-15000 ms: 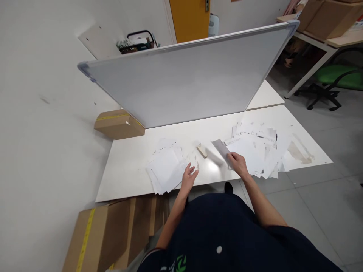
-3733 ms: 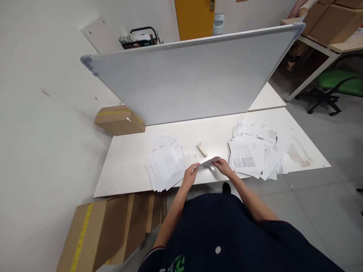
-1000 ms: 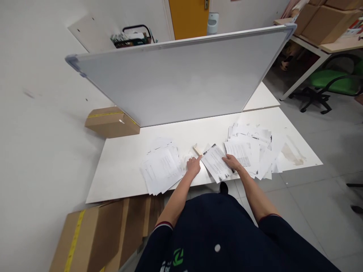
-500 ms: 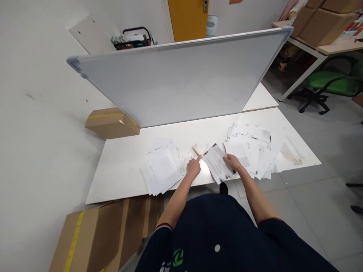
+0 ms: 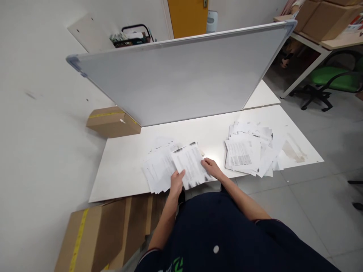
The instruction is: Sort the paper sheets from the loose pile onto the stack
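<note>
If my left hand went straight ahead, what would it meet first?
First the printed sheet it holds. Beyond that, your left hand would probably reach the whiteboard, though its height over the table is hard to judge.

Both bare hands are in front of the torso [image 5: 218, 226], a short gap apart. The left forearm [image 5: 163, 226] rises from the near left, and its hand, the left hand [image 5: 176, 182], points far, thumb uppermost and extended, in a pinch; its fingers are partly hidden. The right forearm [image 5: 245, 200] slants from the near right toward the far left; the right hand [image 5: 212, 168] has curled fingers in a closed grip and lies slightly farther away than the left.
</note>
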Demonstrator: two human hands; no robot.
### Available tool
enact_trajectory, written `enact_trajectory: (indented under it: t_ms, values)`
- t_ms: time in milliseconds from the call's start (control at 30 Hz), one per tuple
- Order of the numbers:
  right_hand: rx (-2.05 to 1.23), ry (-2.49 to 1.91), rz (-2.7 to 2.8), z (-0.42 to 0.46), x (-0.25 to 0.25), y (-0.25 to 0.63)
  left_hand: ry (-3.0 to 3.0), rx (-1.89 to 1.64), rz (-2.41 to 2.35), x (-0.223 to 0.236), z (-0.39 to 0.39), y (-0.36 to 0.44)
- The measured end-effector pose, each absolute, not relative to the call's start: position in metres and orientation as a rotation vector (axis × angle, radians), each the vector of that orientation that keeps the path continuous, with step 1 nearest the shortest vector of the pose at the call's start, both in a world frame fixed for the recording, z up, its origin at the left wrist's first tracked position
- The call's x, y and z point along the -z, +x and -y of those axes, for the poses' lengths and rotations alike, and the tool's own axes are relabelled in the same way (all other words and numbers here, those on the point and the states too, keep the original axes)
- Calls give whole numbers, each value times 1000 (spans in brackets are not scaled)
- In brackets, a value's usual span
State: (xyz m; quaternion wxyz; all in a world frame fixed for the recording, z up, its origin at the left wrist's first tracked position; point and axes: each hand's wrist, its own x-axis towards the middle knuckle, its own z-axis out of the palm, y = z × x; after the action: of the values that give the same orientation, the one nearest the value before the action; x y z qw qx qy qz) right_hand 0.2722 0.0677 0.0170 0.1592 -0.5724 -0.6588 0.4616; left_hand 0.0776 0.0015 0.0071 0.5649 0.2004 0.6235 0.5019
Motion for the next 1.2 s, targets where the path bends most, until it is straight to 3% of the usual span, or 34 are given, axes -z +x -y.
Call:
enact_trajectory:
  t_ms: [167,333,433,600,1067,1200]
  values:
    - [-1144,-1873,1748,-78,-6,311,376,-1273,-1981,12,8,-7]
    - [-429,-2396,1648,-88,15,372,598,-832,-2364,18,11,-62]
    - [-284,-2497,1626,-90,26,383,642,-654,-2503,12,11,-60]
    - [-291,-2589,1646,-93,32,384,927,-384,-2663,1,14,-26]
    - [-404,-2578,1773,-98,16,385,1477,-699,-2293,-3,-2,51]
    - [-628,-2283,1617,-88,-11,377,1336,-824,-1967,-10,-3,80]
